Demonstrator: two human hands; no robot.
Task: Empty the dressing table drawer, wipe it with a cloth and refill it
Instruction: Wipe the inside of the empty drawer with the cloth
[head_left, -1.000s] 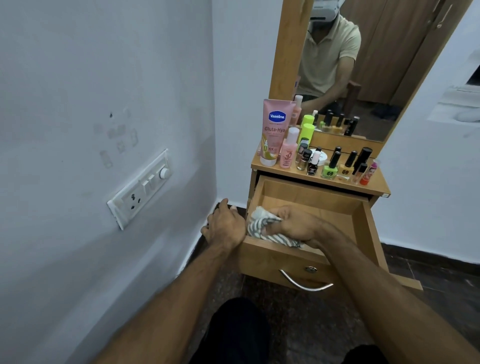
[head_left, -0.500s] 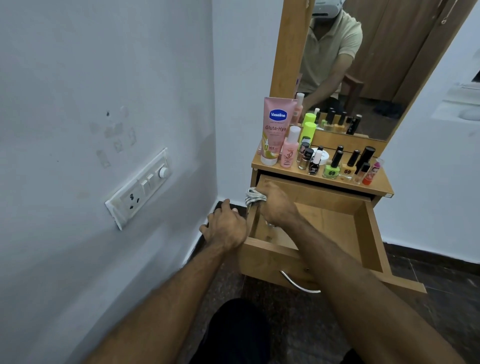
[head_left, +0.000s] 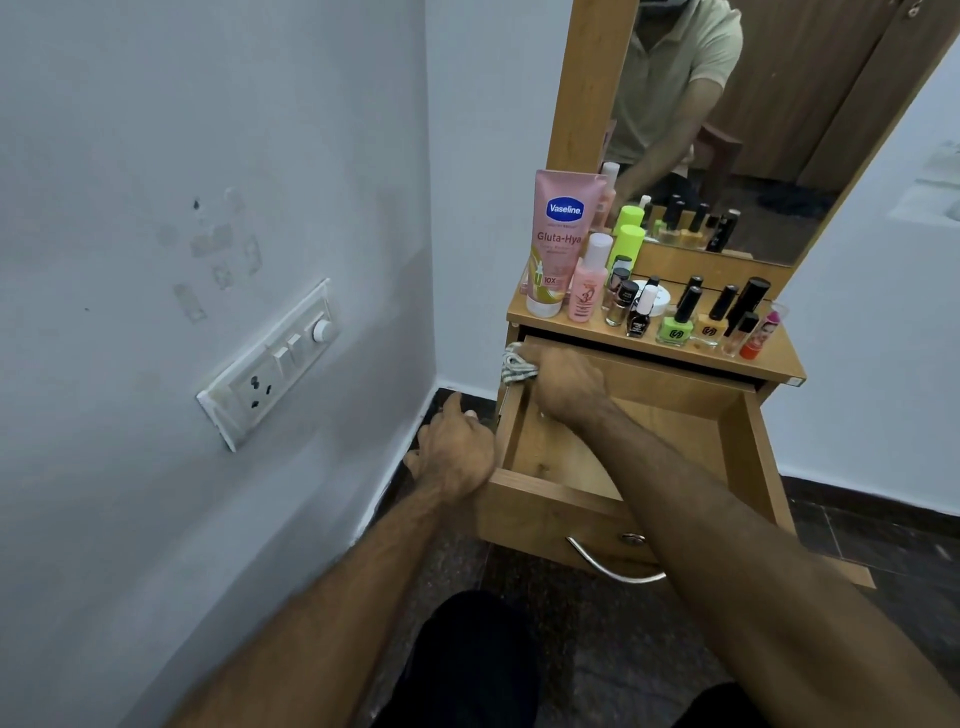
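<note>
White walls meet at a corner beside the dressing table (head_left: 779, 364), whose top carries cosmetic bottles (head_left: 675, 322) and a pink tube (head_left: 558, 244). The drawer (head_left: 524, 514) stands pulled out, its visible floor bare. The right hand (head_left: 563, 384) is closed around the striped cloth (head_left: 514, 364), pressing it at the drawer's rear left corner. The left hand (head_left: 457, 457) curls against the drawer's left outer side, apparently gripping its edge.
</note>
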